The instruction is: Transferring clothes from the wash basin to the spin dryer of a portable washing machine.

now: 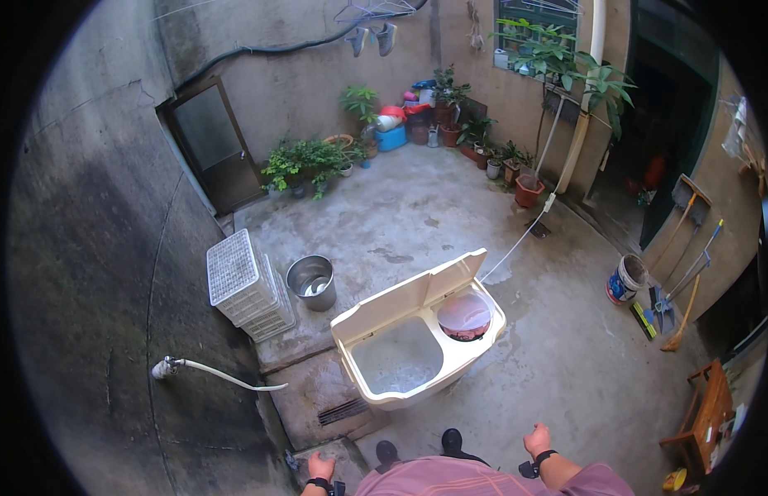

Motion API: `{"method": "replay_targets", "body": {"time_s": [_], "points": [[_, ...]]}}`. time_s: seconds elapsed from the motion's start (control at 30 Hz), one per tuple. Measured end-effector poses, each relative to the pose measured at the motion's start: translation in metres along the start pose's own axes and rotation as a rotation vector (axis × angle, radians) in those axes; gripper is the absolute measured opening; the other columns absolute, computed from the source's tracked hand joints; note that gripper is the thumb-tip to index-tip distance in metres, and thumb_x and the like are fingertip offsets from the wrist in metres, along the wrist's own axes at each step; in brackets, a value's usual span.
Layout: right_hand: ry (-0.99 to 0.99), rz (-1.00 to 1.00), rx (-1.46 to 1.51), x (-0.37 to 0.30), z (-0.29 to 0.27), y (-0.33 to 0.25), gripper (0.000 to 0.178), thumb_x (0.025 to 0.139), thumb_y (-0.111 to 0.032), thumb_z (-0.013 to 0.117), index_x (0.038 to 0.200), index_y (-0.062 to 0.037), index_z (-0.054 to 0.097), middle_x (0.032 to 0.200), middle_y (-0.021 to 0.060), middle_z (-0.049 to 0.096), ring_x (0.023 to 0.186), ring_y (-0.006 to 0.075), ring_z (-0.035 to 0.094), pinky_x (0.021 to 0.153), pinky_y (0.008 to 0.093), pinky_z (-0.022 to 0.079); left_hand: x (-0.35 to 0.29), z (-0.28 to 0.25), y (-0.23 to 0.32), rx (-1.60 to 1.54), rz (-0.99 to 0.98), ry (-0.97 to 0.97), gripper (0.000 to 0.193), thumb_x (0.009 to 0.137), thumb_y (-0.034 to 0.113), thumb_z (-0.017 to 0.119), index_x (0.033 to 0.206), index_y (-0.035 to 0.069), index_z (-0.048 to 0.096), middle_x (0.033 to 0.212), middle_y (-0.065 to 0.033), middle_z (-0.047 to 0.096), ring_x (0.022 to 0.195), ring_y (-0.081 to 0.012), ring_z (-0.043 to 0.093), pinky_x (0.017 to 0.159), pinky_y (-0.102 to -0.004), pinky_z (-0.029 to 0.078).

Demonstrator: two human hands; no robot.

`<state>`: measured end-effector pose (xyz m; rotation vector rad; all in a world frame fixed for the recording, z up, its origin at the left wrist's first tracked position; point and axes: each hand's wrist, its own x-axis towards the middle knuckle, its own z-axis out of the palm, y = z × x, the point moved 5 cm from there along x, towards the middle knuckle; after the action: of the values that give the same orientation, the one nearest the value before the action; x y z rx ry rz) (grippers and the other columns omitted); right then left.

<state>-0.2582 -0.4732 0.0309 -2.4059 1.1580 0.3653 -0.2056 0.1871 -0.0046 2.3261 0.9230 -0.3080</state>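
Before me stands a cream twin-tub washing machine (390, 400) with both lids (384, 306) raised. Cloudy water (398, 357) shows in its wide left tub. The round right tub holds a pinkish, partly see-through cover (465, 316); what lies under it is hard to make out. My left hand (321, 466) is low, near the drain side, fingers slightly apart and nothing in them. On the other side my right hand (536, 440) hangs loosely curled and empty, a dark band on the wrist. Neither hand touches the machine.
A steel bucket (311, 285) with something pale inside stands beside stacked white crates (239, 277). A hose (231, 378) sticks out from the left wall above a floor grate (343, 411). A white cord (516, 245) runs behind the machine. Right: paint bucket (622, 285), broom (683, 318), wooden bench (705, 409).
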Motion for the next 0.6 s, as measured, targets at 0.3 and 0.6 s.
{"method": "replay_targets", "body": {"time_s": [0.3, 0.6], "points": [[0.055, -0.053, -0.029, 0.002, 0.005, 0.005, 0.035, 0.072, -0.003, 0.063, 0.107, -0.0044, 0.065, 0.108, 0.0225, 0.064, 0.108, 0.0369, 0.059, 0.094, 0.0395, 0.048, -0.002, 0.003, 0.003, 0.035, 0.027, -0.029, 0.054, 0.067, 0.024, 0.072, 0.114, -0.001, 0.063, 0.115, -0.0211, 0.064, 0.109, -0.0325, 0.061, 0.096, -0.0365, 0.047], [-0.109, 0.077, 0.257, 0.013, 0.026, 0.021, 0.025, 0.079, -0.002, 0.06, 0.104, -0.0006, 0.065, 0.093, 0.019, 0.069, 0.087, 0.0335, 0.069, 0.075, 0.0419, 0.056, 0.0, 0.008, -0.002, -0.018, 0.033, -0.06, 0.051, 0.068, 0.027, 0.073, 0.108, -0.002, 0.065, 0.109, -0.0238, 0.065, 0.106, -0.0355, 0.061, 0.094, -0.0393, 0.048]]}}
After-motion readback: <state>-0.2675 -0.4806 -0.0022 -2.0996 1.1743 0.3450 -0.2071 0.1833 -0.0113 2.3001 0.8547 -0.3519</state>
